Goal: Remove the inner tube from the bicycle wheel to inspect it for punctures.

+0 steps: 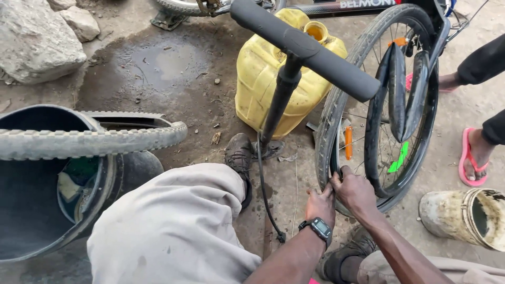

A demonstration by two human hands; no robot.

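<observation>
- Bicycle wheel (336, 121): upright on the dirt ground, black tyre on a spoked rim, orange and green reflectors on the spokes.
- Inner tube (397, 94): black, limp, folded and draped over the wheel's upper part.

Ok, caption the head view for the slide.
Both hands, left hand and right hand, press on the bicycle tyre beside a floor pump.

Matt black rubber tyre (327, 137), scuffed yellow plastic jerrycan (263, 79), rough damp dirt ground (152, 68).
</observation>
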